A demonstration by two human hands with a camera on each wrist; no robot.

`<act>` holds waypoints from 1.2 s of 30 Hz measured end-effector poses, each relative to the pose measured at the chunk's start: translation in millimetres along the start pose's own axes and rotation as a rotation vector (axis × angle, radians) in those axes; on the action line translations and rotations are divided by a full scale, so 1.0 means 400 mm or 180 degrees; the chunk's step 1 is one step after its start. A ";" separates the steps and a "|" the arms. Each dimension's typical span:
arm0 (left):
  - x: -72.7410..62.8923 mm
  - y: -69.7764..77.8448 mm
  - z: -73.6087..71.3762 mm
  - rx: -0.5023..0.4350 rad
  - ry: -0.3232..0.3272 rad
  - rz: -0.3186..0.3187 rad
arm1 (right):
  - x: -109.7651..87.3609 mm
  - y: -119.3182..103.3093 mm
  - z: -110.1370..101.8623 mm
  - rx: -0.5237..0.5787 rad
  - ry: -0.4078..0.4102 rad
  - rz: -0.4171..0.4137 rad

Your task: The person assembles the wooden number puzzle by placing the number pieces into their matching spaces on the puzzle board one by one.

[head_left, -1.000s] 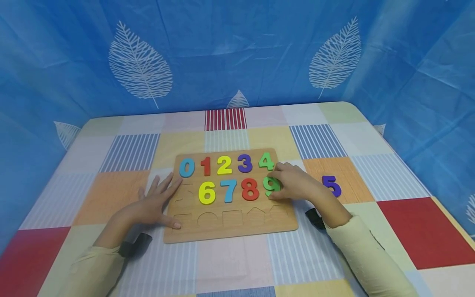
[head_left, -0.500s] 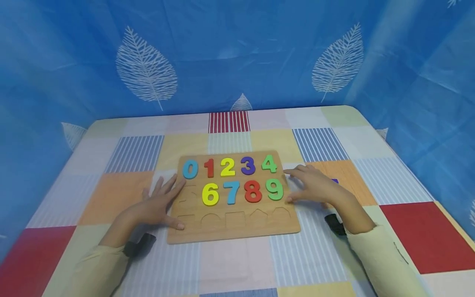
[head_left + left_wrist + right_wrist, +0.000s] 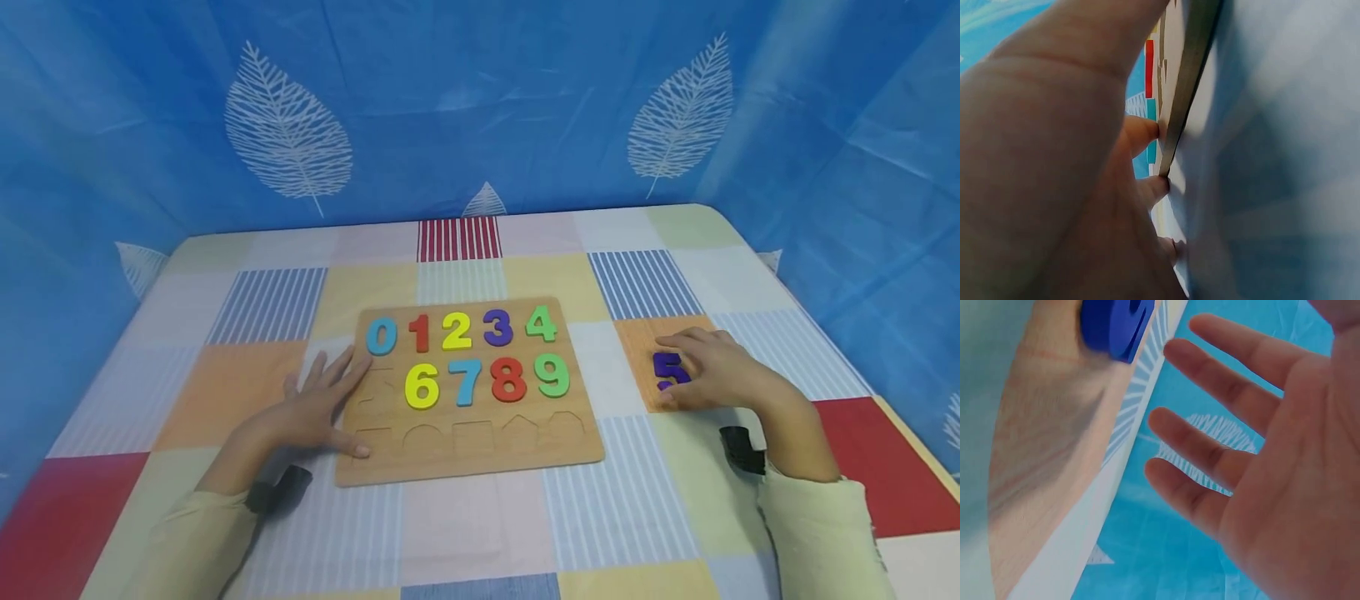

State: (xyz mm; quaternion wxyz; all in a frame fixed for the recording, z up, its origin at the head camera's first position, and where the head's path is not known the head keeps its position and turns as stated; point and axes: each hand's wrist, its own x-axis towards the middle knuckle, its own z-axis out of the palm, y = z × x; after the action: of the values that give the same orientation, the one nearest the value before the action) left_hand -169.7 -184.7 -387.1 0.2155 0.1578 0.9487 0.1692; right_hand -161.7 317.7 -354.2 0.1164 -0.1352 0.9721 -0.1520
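A wooden number puzzle board [image 3: 480, 471] lies on the table, holding coloured digits 0 to 4 and 6 to 9. My left hand [image 3: 307, 417] rests at its left edge, fingers spread and thumb on the lower left corner. The left wrist view shows fingertips [image 3: 1147, 130] at the board's side. Over to the right, a purple number 5 [image 3: 666, 367] lies off the board on an orange cloth patch. My right hand [image 3: 723, 371] hovers around it, thumb and index finger on either side. Its fingers [image 3: 1216, 381] stand extended in the right wrist view, apart from the blue-looking 5 [image 3: 1116, 328].
A patchwork cloth [image 3: 480, 533] covers the table. Blue curtains [image 3: 480, 100] with white leaf prints hang behind and at both sides. In the board, the 5 slot [image 3: 375, 387] and a lower row of shape outlines [image 3: 472, 437] show bare wood.
My right hand has left the green 9, now seated in the board, and moved right to the purple 5. The left hand stays at the board's left edge.
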 end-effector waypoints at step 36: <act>-0.021 -0.046 -0.017 -0.0040 0.0035 0.0276 | 0.101 -0.165 -0.001 -0.0023 0.0168 -0.0311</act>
State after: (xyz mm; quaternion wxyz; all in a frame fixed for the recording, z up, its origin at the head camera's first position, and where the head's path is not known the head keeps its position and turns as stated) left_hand -169.9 -206.0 -385.5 0.2038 0.1965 0.9411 0.1851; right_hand -184.7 245.3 -339.9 0.0827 -0.1789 0.9677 -0.1575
